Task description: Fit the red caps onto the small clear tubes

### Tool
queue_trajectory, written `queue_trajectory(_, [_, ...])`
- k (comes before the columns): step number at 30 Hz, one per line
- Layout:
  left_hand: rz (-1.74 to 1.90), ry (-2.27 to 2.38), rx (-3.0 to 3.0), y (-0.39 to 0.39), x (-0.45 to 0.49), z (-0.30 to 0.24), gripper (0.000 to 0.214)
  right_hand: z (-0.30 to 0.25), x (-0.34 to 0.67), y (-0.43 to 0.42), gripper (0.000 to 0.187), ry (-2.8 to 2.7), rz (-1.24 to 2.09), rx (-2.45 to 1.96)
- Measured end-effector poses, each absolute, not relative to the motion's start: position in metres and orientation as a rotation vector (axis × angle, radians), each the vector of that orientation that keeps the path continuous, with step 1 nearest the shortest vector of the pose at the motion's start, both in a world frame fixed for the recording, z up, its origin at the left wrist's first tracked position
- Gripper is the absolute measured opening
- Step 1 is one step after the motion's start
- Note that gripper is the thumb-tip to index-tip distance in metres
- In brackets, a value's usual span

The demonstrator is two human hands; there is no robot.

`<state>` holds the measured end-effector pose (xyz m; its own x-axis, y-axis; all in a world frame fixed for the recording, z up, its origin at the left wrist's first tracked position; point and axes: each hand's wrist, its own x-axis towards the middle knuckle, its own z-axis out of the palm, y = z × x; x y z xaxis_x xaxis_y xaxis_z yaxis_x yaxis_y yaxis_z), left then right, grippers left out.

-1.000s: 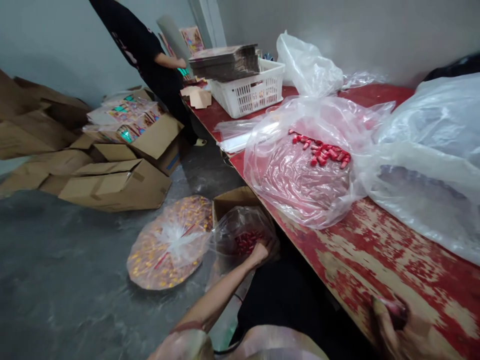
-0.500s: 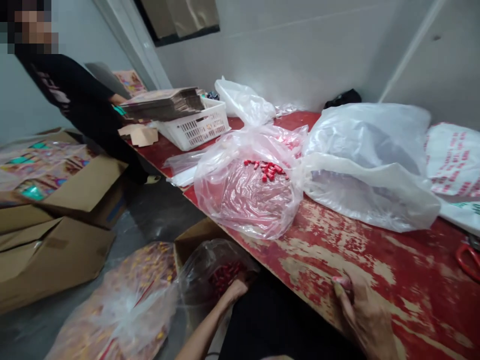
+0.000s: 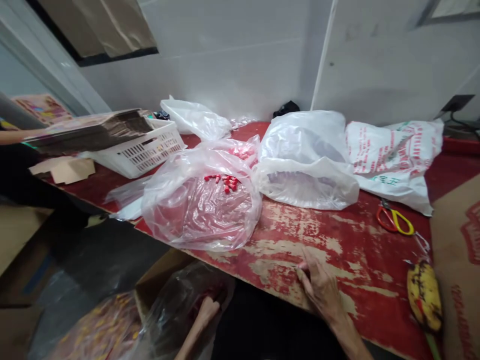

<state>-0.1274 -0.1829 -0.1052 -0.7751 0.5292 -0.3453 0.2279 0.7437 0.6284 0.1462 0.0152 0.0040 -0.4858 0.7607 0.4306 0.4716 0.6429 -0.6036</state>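
My left hand reaches down into a clear plastic bag lining a carton below the table edge. Dark red pieces lie around its fingertips, which are mostly hidden. My right hand rests at the near edge of the worn red table, thumb against curled fingers. Something small and pinkish shows at its fingertips, too unclear to name. Farther back on the table, a large clear plastic bag lies open toward me, with several small red cylindrical pieces inside.
Behind stand a translucent white bag, a printed white sack and a white basket under stacked cardboard. Scissors, a spotted banana and a carton are at right. A co-worker's arm reaches in at left.
The view has swung right, bringing the banana, right-hand carton and whole scissors into sight. My left hand stays in the lined carton; my right hand stays at the table edge.
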Motion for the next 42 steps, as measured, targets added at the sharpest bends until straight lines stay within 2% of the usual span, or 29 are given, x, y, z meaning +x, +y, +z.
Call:
queue_trajectory(4, [0.719, 2.391, 0.6, -0.186, -0.138, -0.097, 0.022, 0.014, 0.145, 0.013, 0.052, -1.537, 1.334, -1.135])
queue_trajectory(7, [0.668, 2.399, 0.587, -0.189, -0.145, -0.095, 0.024, 0.024, 0.144, 0.014, 0.05, -1.09, 1.77, -1.005])
queue_trajectory(10, [0.599, 2.442, 0.536, -0.191, -0.148, -0.095, 0.021, 0.031, 0.142, 0.014, 0.051, -0.846, 1.931, -0.922])
queue_trajectory(15, [0.546, 2.533, 0.513, -0.192, -0.15, -0.1, 0.029, 0.032, 0.141, 0.013, 0.057, -0.752, 1.954, -0.889])
queue_trajectory(18, [0.543, 2.576, 0.543, -0.193, -0.149, -0.103, 0.03, 0.028, 0.144, 0.011, 0.058, -0.933, 1.838, -0.908])
queue_trajectory(22, [0.529, 2.655, 0.58, -0.196, -0.147, -0.109, 0.032, 0.027, 0.149, 0.006, 0.052, -1.389, 1.457, -1.018])
queue_trajectory(28, [0.487, 2.744, 0.593, -0.202, -0.145, -0.117, 0.032, 0.025, 0.149, 0.001, 0.029, -1.978, 0.571, -1.024])
queue_trajectory(31, [0.479, 2.767, 0.586, -0.205, -0.144, -0.118, 0.033, 0.015, 0.147, 0.003, 0.028, -2.176, 0.261, -0.871])
queue_trajectory(42, [0.53, 2.751, 0.477, -0.204, -0.133, -0.128, 0.032, -0.001, 0.149, 0.002, 0.031, -2.233, 0.22, -0.847])
